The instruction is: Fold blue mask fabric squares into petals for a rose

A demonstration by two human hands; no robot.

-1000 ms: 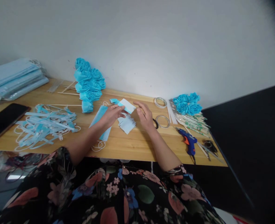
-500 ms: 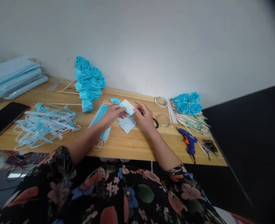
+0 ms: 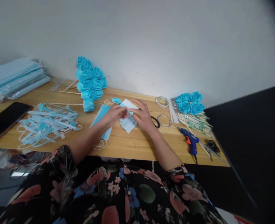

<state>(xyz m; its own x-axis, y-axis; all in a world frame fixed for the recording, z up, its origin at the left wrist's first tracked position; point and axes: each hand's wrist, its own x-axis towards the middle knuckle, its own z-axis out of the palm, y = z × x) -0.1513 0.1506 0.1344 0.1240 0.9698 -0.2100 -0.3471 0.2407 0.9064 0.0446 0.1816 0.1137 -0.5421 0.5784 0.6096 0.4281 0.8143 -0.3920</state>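
My left hand [image 3: 114, 114] and my right hand [image 3: 142, 115] meet over the middle of the wooden table [image 3: 132, 144]. Both pinch a small light blue mask piece [image 3: 128, 105], the left at its near-left edge, the right at its right side. Under them lies a small stack of cut blue pieces [image 3: 128, 123]. A whole blue face mask [image 3: 101, 117] lies beneath my left wrist, its white ear loop hanging at the table's front edge.
Blue paper-like flowers [image 3: 89, 81] lean at the wall; more flowers [image 3: 188, 104] top a pile of wrapped sticks at right. Tape rolls [image 3: 163, 120], scissors [image 3: 155, 121], a blue glue gun [image 3: 190, 142], cut mask strips [image 3: 46, 123], a phone [image 3: 4, 120] and stacked masks [image 3: 16, 77] surround.
My right hand has moved left and closed onto the blue piece that my left hand holds; a second ago it hovered apart from it. The left hand has barely moved.
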